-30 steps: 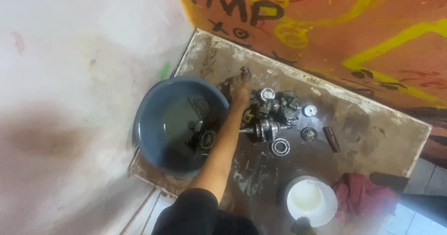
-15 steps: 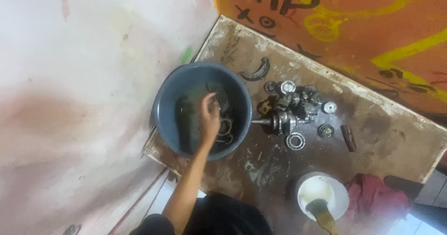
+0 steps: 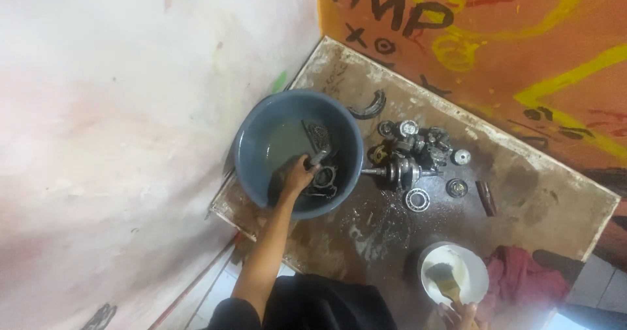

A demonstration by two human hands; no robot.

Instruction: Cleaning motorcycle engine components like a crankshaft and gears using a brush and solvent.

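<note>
While my left hand [image 3: 297, 173] was in the grey basin [image 3: 251, 140], fingers closed on a dark metal part [image 3: 318, 157], my right hand [image 3: 460, 315] gripped the brush [image 3: 443, 279] over the white bowl [image 3: 477, 274]. Washing step, I judged; scrubbing needed brush brought across.

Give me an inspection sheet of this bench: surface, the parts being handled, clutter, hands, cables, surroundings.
Surface: worn wooden board, stained and dusted with pale residue.
Job's things: grey-blue basin of murky liquid; metal engine part lying in it.
Clutter: crankshaft, bearing ring, small gears and bearings, curved metal piece, white bowl, red rag.
Hands: left hand inside the basin, fingers on the engine part; right hand at the bottom edge holding a paintbrush over the white bowl.
Cables: nothing seen.
Surroundings: pale wall to one side, orange wall with painted markings behind.
</note>
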